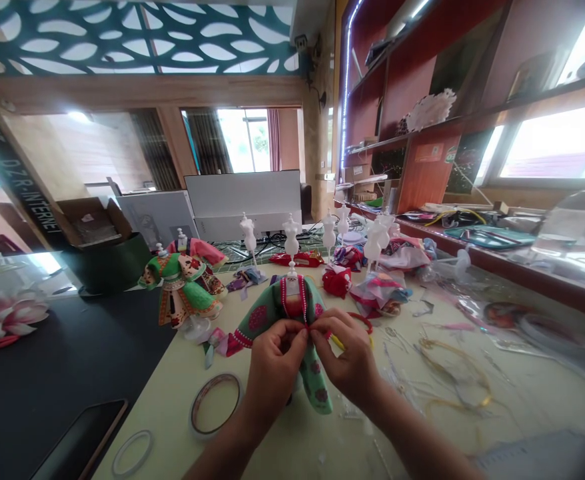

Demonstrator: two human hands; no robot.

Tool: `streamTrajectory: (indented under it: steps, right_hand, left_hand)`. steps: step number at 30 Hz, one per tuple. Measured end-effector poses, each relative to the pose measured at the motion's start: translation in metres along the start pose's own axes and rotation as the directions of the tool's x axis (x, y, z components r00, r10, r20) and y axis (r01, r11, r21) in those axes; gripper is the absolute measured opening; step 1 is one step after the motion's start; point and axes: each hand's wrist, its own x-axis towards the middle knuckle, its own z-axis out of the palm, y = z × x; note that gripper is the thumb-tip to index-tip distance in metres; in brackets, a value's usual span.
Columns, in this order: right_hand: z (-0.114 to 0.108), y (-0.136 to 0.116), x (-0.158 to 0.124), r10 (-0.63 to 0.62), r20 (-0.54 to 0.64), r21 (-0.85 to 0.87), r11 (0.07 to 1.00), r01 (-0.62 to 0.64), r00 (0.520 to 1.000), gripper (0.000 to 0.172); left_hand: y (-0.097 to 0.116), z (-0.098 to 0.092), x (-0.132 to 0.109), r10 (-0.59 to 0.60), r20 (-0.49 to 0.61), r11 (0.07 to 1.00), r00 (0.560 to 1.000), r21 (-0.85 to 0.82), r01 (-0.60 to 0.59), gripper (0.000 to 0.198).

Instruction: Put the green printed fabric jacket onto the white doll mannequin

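Note:
A small doll dress [255,317], green with pink patches and red, bead-like trim, is on a white miniature mannequin [292,269] in front of me. My left hand [277,353] pinches the front of the dress at the waist, thumb against fingers. From the other side my right hand [345,350] pinches at the same spot, and the fingertips of both hands nearly meet. A bit of red shows between them; whether it is a ribbon or the dress edge I cannot tell. Below the hands hangs a green printed panel, partly hidden by my fingers.
Left of the dress stands another dressed mannequin [185,287]. Bare white mannequins [291,233] and fabric scraps [380,293] are behind. A tape roll [216,405], a clear ring [132,453] and a phone [82,440] lie at the front left. Yellow cord [485,383] lies right.

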Motion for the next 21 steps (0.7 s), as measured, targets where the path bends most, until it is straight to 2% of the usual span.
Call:
streamTrajectory:
  steps: [6,9,14,21]
  right_hand:
    - [0.0015,-0.0001,0.0032,-0.006,-0.004,-0.036,0.999,0.006,1.0,0.014]
    - [0.0036,0.0008,0.0037,0.004,-0.012,-0.035,0.999,-0.005,1.0,0.014]
    - [0.008,0.0023,0.004,0.1,-0.033,0.067,0.993,-0.097,0.994,0.015]
    - [0.0073,0.0006,0.0056,0.262,0.004,0.255,0.933,-0.255,0.965,0.014]
  left_hand:
    - [-0.0012,-0.0015,-0.0013,0.141,-0.007,0.979,0.99,0.152,-0.138,0.019]
    - [-0.0017,-0.0012,-0.0017,0.158,-0.008,0.972,0.987,0.175,-0.154,0.018]
    - [-0.002,-0.0008,0.0008,0.078,0.0,0.991,0.997,0.107,-0.078,0.019]
    - [-0.0002,-0.0005,0.0028,-0.052,0.035,0.997,0.998,-0.051,0.054,0.02]
